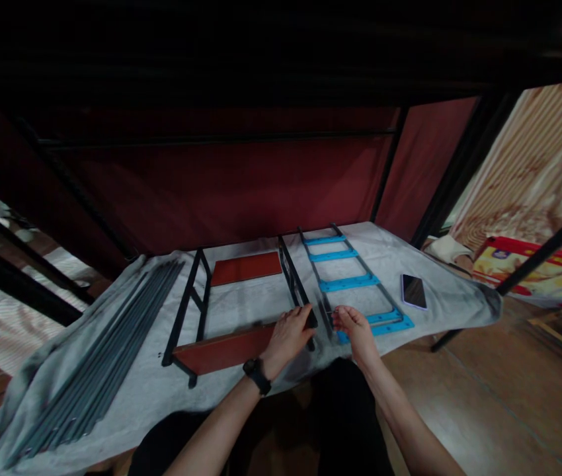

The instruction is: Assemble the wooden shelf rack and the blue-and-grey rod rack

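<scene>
The grey cloth (pixel 385 254) lies wrinkled beneath everything, and if it is pulled, I think the parts on it may slide together. The frame (pixel 224 354), black with two red-brown boards, lies in the middle, directly before the person; a strong push on its near right corner could turn or tip it, because nothing visible fastens it to the cloth. The tubes (pixel 112 350) lie loose at the left and may roll if the cloth is lifted there. The blue-barred rack (pixel 350 283) is just beside the frame at the right, so a sideways move could knock them together. The left hand (pixel 288 334) rests over that corner; whether its fingers close around it, I cannot tell. The right hand (pixel 353 327) pinches a thin pin (pixel 329 311) above the rack; being so small, it could slip from the fingertips and be lost in a fold.
</scene>
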A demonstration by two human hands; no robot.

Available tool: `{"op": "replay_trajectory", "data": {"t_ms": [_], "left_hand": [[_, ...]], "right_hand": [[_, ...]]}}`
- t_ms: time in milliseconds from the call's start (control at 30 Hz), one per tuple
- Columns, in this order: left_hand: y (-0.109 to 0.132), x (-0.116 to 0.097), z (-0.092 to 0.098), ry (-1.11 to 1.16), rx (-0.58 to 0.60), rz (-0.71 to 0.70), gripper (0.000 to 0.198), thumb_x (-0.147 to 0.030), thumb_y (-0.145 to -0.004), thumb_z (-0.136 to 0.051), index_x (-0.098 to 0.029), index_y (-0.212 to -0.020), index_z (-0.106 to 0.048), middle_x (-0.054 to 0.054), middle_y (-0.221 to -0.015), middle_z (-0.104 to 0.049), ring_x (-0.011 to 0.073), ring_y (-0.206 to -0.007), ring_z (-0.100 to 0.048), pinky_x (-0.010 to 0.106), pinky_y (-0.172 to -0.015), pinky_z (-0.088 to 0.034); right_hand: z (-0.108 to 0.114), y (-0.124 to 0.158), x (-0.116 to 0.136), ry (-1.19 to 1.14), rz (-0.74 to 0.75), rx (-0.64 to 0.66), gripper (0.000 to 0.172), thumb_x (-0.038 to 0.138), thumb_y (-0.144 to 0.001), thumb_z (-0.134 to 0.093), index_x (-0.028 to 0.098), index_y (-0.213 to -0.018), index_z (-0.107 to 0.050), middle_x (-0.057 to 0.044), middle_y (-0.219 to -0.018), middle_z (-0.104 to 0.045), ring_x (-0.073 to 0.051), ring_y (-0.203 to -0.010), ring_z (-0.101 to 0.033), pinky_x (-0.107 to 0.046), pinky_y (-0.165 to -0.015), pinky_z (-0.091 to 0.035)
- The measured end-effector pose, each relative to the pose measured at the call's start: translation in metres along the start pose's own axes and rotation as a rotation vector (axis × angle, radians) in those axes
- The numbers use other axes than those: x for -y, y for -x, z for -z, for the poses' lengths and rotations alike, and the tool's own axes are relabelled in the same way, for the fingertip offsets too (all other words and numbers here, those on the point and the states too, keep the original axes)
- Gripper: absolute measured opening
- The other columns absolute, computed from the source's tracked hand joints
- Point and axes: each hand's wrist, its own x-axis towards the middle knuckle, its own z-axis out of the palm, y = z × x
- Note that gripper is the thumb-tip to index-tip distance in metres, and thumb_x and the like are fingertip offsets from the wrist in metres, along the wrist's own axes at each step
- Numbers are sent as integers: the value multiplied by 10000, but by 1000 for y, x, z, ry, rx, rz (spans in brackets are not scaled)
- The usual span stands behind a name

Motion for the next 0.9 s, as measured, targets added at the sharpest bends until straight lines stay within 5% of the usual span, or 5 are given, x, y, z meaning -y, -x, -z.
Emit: {"op": "replay_trajectory", "data": {"t_ms": [167, 433, 567, 733, 900], "left_hand": [[-9, -1, -10, -19, -65, 83, 683, -477, -822, -693, -259, -1424, -454, 118, -1350, -619, 330, -1186, -608, 475, -1012, -436], [-9, -2, -10, -47, -111, 117, 561, -412, -857, -660, -234, -1368, -511, 96, -1284, -669, 293, -1104, -655, 412, -984, -449], [-8, 1, -11, -48, -124, 123, 608, -465, -854, -659, -240, -1397, -499, 89, -1224, -704, 294, -1073, -667, 397, -966, -456], [-8, 2, -12, -48, -120, 123, 628, -500, -848, -660, -247, -1403, -511, 85, -1221, -711, 290, -1083, -668, 387, -980, -451], [-8, 5, -9, -40, -68, 88, 668, -467, -837, -687, -269, -1439, -477, 85, -1313, -663, 292, -1146, -641, 402, -1012, -431]], "right_hand": [[-20, -12, -19, -11, -48, 50, 534, 660, -610, -770, 179, -825, -683, -47, -721, -703, -195, -677, -645, -309, -601, -518], [-24, -20, -27, 22, -11, 173, 464, 641, -718, -689, 187, -813, -661, -30, -717, -680, -190, -692, -649, -315, -647, -532], [-23, -24, -29, 173, 99, 209, 384, 578, -816, -616, 201, -846, -679, -19, -717, -674, -176, -678, -632, -308, -671, -512], [-25, -24, -37, 65, 1, 201, 396, 585, -778, -645, 190, -788, -671, -14, -694, -649, -169, -654, -606, -284, -619, -489], [-22, -22, -39, 226, 103, 206, 369, 540, -840, -594, 189, -847, -709, -10, -705, -648, -158, -637, -575, -281, -626, -461]]}}
